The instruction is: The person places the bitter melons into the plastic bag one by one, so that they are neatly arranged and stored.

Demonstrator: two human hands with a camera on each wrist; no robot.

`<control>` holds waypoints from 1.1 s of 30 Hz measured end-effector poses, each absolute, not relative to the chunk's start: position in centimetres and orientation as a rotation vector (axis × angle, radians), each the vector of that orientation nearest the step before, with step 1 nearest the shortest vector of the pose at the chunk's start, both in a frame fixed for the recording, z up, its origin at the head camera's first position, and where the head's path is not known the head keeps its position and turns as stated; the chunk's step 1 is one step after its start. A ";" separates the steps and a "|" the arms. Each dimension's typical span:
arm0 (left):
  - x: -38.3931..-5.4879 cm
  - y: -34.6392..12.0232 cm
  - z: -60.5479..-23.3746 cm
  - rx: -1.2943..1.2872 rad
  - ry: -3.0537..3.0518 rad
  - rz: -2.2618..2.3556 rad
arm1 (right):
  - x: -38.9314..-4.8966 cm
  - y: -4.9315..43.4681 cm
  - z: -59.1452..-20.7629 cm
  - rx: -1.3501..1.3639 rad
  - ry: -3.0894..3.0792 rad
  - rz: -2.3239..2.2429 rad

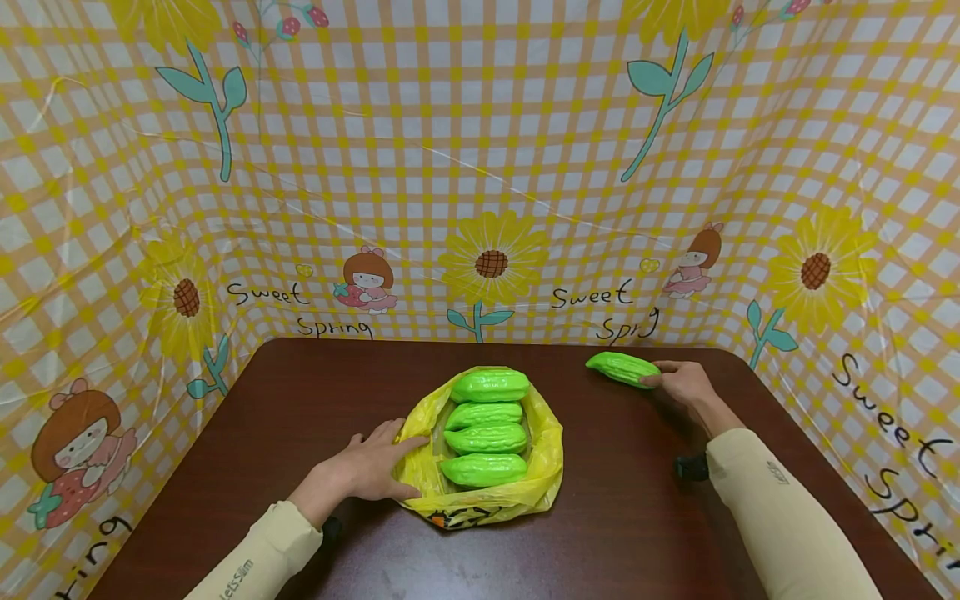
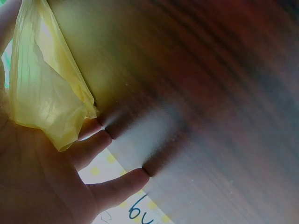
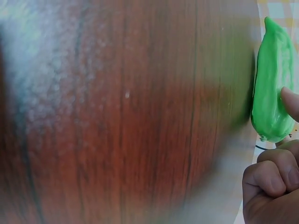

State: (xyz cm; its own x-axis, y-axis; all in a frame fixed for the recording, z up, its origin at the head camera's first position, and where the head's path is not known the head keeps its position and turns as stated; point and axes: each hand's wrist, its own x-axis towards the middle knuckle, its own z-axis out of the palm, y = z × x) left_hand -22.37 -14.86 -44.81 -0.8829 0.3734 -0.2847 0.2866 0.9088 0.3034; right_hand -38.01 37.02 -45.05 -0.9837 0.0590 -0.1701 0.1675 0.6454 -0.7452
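A yellow plastic bag [image 1: 551, 450] stands on the table with its mouth spread wide. Inside it several bright green bitter melons [image 1: 486, 438] lie in a row, one behind another. My left hand [image 1: 367, 465] rests at the bag's left side, fingers spread and fairly straight, touching the plastic. In the left wrist view a flap of the bag [image 2: 46, 88] lies against the palm, and the fingertips meet the table. At the back right, my right hand [image 1: 686, 385] pinches the near end of another bitter melon [image 1: 621, 367], its thumb on top in the right wrist view.
The dark brown wooden table [image 1: 315, 392] has rounded back corners. A checked cloth [image 1: 480, 167] with sunflowers and cartoon figures hangs behind it and along both sides. Black wrist straps show below both cream sleeves [image 1: 780, 500].
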 end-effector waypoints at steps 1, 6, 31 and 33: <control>-22.4 -14.9 -44.8 0.486 2.731 0.364 | -38.0 37.0 -45.0 0.186 2.728 -1.256; -22.4 -14.8 -44.8 0.491 2.730 0.369 | -37.6 37.0 -44.7 0.163 2.724 -1.241; -22.3 -14.9 -44.7 0.500 2.730 0.367 | -36.6 37.7 -44.6 0.105 2.772 -1.188; -22.3 -14.9 -44.7 0.499 2.731 0.366 | -36.4 37.7 -44.3 0.089 2.758 -1.188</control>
State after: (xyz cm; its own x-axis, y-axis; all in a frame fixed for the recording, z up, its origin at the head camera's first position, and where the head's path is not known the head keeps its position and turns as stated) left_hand -22.27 -14.88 -44.72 -0.8806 0.3815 -0.2810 0.2941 0.9050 0.3072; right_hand -36.39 37.67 -44.35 -0.9888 -0.0003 -0.1491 0.1082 0.6869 -0.7187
